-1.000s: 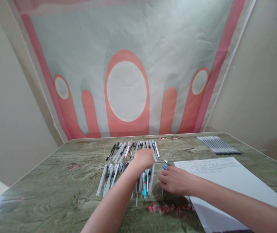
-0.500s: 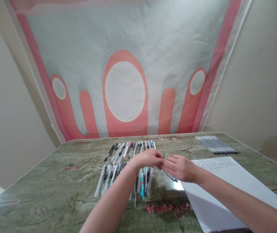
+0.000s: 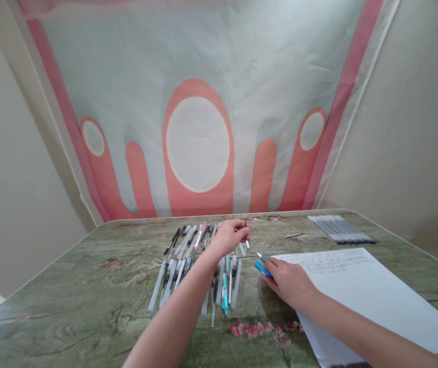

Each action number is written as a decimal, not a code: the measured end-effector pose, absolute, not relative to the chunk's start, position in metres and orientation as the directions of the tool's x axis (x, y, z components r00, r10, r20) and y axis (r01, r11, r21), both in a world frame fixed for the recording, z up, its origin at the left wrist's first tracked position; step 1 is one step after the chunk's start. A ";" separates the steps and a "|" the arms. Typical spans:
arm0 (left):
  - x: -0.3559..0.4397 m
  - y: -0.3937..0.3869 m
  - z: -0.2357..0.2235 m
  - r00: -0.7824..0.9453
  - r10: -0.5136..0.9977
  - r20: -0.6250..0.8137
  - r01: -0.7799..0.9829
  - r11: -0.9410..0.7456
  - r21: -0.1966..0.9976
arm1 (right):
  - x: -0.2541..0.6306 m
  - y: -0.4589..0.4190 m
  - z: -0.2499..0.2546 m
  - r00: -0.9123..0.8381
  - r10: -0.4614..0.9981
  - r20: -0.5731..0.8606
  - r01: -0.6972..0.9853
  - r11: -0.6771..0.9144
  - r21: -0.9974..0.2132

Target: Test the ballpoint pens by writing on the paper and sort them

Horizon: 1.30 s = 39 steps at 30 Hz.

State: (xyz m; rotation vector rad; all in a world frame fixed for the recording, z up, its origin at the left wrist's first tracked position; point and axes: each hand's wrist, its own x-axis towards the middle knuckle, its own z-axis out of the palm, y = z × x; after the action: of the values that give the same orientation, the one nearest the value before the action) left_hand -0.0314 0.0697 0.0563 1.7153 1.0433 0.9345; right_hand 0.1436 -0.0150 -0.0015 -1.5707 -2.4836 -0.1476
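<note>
My left hand (image 3: 231, 238) is closed over the right end of the back row of pens (image 3: 190, 240). A thin dark stick, like a pen refill (image 3: 246, 221), points up from its fingertips. Lower and to the right, my right hand (image 3: 290, 283) is closed at the left edge of the paper. It grips a blue pen piece (image 3: 263, 269), with a grey pointed pen part (image 3: 261, 257) showing beside it. A front row of pens and clear barrels (image 3: 170, 281) lies nearer, partly hidden by my left forearm; a turquoise pen (image 3: 225, 294) is among them.
A large white sheet (image 3: 341, 296) with handwriting along its top lies on the right, under my right forearm. Farther back is a neat row of clear, dark-ended pens (image 3: 339, 229). The wood-patterned table (image 3: 69, 296) meets a printed backdrop (image 3: 199, 204).
My hands, which were together, have parted. The left moved up and left with the thin dark stick; the right moved slightly down and right, its blue piece now showing. The paper's upper-left corner is now uncovered.
</note>
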 end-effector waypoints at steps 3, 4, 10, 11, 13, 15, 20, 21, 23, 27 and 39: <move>-0.030 0.071 0.053 0.349 0.925 0.147 0.211 -0.231 0.950 | 0.141 -0.016 -0.005 -0.396 0.892 0.219 0.911 0.411 -0.025; -0.029 0.072 0.052 0.346 0.927 0.145 0.200 -0.224 0.954 | 0.141 -0.016 -0.007 -0.391 0.893 0.223 0.910 0.412 -0.051; -0.024 0.071 0.052 0.300 0.947 0.112 0.074 -0.140 0.987 | 0.145 -0.005 -0.014 -0.333 0.889 0.315 0.799 0.443 -0.406; -0.024 0.070 0.053 0.290 0.951 0.108 0.049 -0.128 0.991 | 0.146 -0.004 -0.014 -0.320 0.889 0.329 0.767 0.447 -0.460; -0.023 0.069 0.056 0.274 0.957 0.098 0.009 -0.105 0.994 | 0.146 -0.002 -0.012 -0.301 0.892 0.337 0.707 0.446 -0.549; -0.022 0.068 0.058 0.271 0.959 0.086 -0.025 -0.082 0.996 | 0.147 -0.002 -0.009 -0.290 0.895 0.340 0.658 0.444 -0.608; -0.019 0.063 0.061 0.315 0.947 0.059 -0.069 -0.039 0.997 | 0.145 -0.005 -0.005 -0.281 0.888 0.363 0.591 0.458 -0.663; -0.019 0.062 0.061 0.323 0.945 0.056 -0.070 -0.035 0.997 | 0.144 -0.005 -0.005 -0.280 0.889 0.363 0.585 0.458 -0.670; -0.017 0.060 0.062 0.331 0.942 0.050 -0.068 -0.029 0.997 | 0.144 -0.006 -0.005 -0.281 0.889 0.363 0.572 0.458 -0.680; -0.014 0.057 0.062 0.350 0.936 0.036 -0.067 -0.013 0.998 | 0.145 -0.006 -0.004 -0.274 0.885 0.377 0.564 0.465 -0.683; -0.004 0.048 0.054 0.472 0.874 0.118 -0.108 -0.075 0.991 | 0.144 -0.009 0.004 -0.189 0.880 0.435 0.509 0.467 -0.723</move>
State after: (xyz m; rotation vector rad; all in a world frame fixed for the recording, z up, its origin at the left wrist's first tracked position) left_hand -0.0040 0.0478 0.0540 1.4117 0.7267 0.9423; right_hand 0.1439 -0.0092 0.0036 -1.1702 -1.8463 0.5379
